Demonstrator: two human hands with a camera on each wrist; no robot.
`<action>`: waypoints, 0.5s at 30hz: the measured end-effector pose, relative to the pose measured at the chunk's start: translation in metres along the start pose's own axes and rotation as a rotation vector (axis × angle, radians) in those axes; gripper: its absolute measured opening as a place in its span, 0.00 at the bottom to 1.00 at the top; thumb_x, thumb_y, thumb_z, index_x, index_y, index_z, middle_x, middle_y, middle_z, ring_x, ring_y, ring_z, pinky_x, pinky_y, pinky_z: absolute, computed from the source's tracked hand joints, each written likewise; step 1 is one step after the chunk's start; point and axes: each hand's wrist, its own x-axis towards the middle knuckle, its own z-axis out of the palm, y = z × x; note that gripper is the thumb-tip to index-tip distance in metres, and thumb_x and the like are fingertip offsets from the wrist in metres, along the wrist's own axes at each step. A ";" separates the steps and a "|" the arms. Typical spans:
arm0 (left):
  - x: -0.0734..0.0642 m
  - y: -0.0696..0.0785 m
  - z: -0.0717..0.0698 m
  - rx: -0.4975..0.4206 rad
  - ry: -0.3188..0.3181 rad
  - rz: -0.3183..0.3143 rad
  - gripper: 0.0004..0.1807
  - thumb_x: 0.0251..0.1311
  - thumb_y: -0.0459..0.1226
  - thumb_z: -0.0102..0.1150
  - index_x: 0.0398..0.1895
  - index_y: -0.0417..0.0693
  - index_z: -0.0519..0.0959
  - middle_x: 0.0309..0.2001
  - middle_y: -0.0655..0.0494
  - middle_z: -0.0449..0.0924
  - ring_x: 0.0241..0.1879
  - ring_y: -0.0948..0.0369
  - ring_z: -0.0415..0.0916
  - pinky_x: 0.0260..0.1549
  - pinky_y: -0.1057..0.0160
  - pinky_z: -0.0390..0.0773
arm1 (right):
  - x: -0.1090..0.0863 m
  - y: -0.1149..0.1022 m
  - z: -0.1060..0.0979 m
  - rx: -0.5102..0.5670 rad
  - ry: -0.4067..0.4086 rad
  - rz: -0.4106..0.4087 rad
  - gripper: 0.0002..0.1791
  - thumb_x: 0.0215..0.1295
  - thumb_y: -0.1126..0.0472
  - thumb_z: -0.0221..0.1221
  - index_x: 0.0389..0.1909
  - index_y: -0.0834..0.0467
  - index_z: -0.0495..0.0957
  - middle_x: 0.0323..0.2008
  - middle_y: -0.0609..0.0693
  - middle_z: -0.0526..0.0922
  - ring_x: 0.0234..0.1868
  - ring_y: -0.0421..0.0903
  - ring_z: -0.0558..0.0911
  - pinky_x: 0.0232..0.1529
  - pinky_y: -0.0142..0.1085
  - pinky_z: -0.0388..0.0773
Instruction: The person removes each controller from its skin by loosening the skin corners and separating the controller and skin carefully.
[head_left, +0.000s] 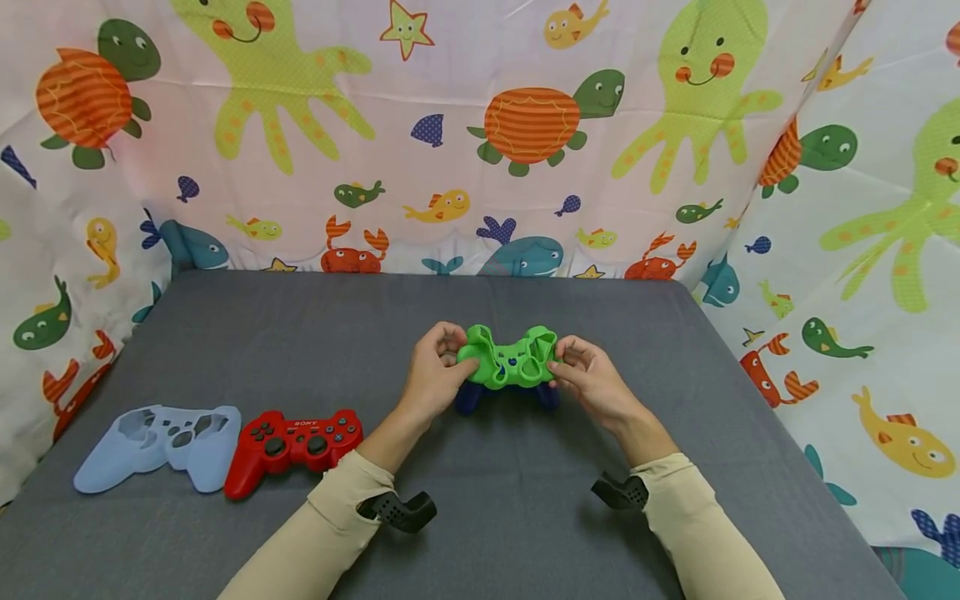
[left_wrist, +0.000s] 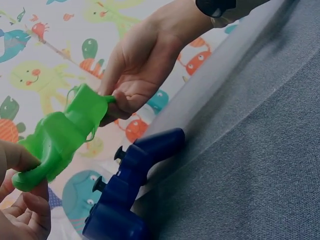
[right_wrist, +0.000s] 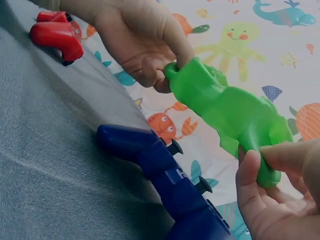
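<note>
Both hands hold a green silicone controller cover [head_left: 513, 358] up above a dark blue game controller [left_wrist: 127, 187]. My left hand [head_left: 438, 367] pinches the cover's left grip end between thumb and fingers. At the opposite end, the thumb and fingers of my right hand [head_left: 592, 382] pinch the other grip. The cover is limp and somewhat bent, its button openings showing in the head view. Below it the blue controller lies on the table with its thumbsticks up; both wrist views show a gap between the two.
On the left of the grey table [head_left: 480, 533] lie a light blue controller cover [head_left: 153, 450] and a red controller [head_left: 296, 446], side by side and close together. A cloth printed with sea animals [head_left: 450, 67] hangs behind the table and along its sides.
</note>
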 end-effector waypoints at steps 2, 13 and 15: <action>0.000 0.001 -0.001 0.012 -0.020 0.004 0.18 0.54 0.22 0.59 0.49 0.42 0.76 0.42 0.43 0.81 0.20 0.63 0.67 0.25 0.69 0.69 | 0.000 0.000 -0.002 0.001 -0.028 -0.021 0.08 0.73 0.70 0.55 0.43 0.53 0.72 0.38 0.42 0.77 0.36 0.36 0.78 0.39 0.28 0.80; 0.001 0.002 -0.003 -0.007 -0.034 -0.017 0.23 0.56 0.21 0.55 0.55 0.45 0.73 0.53 0.40 0.82 0.35 0.60 0.79 0.32 0.67 0.75 | -0.001 -0.002 -0.008 0.017 -0.083 -0.056 0.20 0.76 0.70 0.50 0.63 0.50 0.69 0.55 0.40 0.76 0.44 0.34 0.78 0.41 0.26 0.79; 0.001 0.002 -0.003 -0.006 -0.024 -0.020 0.18 0.56 0.21 0.55 0.49 0.42 0.73 0.50 0.41 0.81 0.32 0.60 0.77 0.30 0.67 0.72 | -0.002 -0.003 -0.008 0.006 -0.073 -0.062 0.21 0.76 0.70 0.50 0.64 0.50 0.67 0.56 0.40 0.76 0.44 0.35 0.78 0.41 0.27 0.79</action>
